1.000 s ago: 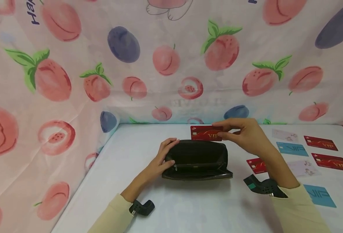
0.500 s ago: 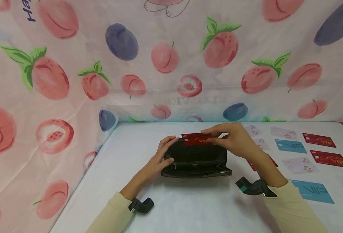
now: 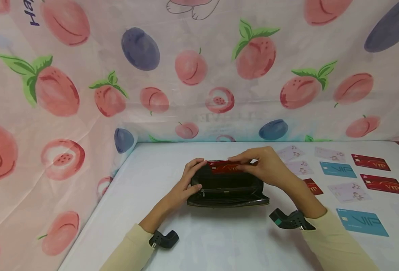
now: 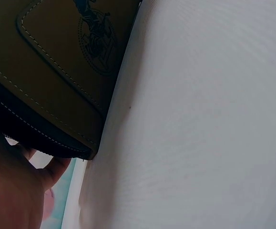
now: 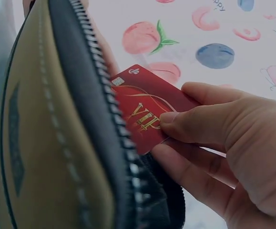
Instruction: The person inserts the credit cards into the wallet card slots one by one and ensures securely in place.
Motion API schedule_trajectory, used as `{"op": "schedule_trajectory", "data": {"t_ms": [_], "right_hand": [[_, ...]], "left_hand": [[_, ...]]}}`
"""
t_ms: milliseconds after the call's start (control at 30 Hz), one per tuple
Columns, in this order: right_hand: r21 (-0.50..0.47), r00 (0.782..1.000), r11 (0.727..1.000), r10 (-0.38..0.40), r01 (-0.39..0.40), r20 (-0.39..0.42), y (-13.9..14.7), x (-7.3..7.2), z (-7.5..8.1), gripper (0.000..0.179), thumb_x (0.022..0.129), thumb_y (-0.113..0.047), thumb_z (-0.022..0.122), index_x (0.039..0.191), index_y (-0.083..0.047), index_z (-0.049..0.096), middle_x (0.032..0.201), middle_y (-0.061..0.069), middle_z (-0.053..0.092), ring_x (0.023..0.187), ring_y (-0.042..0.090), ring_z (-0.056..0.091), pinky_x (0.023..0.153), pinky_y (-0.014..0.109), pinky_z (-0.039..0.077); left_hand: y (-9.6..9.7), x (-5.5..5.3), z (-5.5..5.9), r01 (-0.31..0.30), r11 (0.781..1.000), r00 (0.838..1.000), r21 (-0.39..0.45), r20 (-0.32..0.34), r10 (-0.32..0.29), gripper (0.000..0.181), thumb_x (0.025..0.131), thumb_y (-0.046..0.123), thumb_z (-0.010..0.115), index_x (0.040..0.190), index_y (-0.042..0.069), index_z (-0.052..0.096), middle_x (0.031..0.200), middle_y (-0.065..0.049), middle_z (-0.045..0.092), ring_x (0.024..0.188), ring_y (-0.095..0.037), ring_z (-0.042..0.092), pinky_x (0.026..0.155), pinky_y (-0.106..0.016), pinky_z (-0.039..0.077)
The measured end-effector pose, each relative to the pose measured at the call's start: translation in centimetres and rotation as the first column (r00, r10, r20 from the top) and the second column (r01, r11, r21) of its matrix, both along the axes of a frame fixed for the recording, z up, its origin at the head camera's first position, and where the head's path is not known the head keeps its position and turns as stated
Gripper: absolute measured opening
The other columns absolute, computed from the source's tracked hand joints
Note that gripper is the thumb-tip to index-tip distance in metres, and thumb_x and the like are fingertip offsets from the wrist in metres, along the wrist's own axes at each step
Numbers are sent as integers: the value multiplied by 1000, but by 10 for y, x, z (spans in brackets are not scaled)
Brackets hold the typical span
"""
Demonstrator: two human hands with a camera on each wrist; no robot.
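A dark zip wallet (image 3: 227,193) stands on the table with its mouth spread wide. Its tan, stitched outside (image 4: 56,67) fills the upper left of the left wrist view. My left hand (image 3: 185,188) grips the wallet's left end, thumb at the near side and fingers at the far rim. Between thumb and fingers, my right hand (image 3: 266,165) pinches a red VIP card (image 3: 219,167). In the right wrist view the card (image 5: 145,105) is partly behind the zipper edge of the wallet (image 5: 37,124). The card's lower edge lies within the wallet's mouth, near the far wall.
Right of the wallet lie several cards: red VIP cards (image 3: 384,184), blue VIP cards (image 3: 362,223) and pale floral cards (image 3: 349,192). One red card (image 3: 312,186) is partly hidden by the right forearm. A fruit-print cloth (image 3: 192,105) rises behind the white table (image 3: 219,241).
My right hand has moved left and down, carrying the red card from above the wallet's far rim into its mouth. The left hand keeps its grip on the wallet.
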State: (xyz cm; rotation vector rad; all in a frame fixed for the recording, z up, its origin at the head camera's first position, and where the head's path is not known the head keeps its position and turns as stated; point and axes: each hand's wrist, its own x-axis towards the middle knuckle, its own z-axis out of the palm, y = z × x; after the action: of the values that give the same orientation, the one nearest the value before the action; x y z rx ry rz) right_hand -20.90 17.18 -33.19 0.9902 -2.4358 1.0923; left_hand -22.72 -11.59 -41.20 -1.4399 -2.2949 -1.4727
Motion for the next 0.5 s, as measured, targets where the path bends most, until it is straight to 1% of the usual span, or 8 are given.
{"op": "schedule_trajectory", "data": {"t_ms": [167,500], "right_hand": [[24,999,1000,-5,6,-50,-3,-2,-4,35,76,2,78,105,-17,77,91,-5,72,75,6,64,62,30,53],[49,996,999,0,4,-86,-7,-4,-10,36,74,4,78,105,-15,77,94,-2,72,84,13,67,66,32,53]], "left_hand": [[0,0,0,4,1000,1000,11,2,-4,63,91,-5,50,149,-1,23,151,-18,13,140,-29,10,107,-54,16],[0,0,1,1,1000,1000,8,15,-1,64,91,-5,49,149,1,24,151,-14,13,140,-29,10,106,-56,16]]}}
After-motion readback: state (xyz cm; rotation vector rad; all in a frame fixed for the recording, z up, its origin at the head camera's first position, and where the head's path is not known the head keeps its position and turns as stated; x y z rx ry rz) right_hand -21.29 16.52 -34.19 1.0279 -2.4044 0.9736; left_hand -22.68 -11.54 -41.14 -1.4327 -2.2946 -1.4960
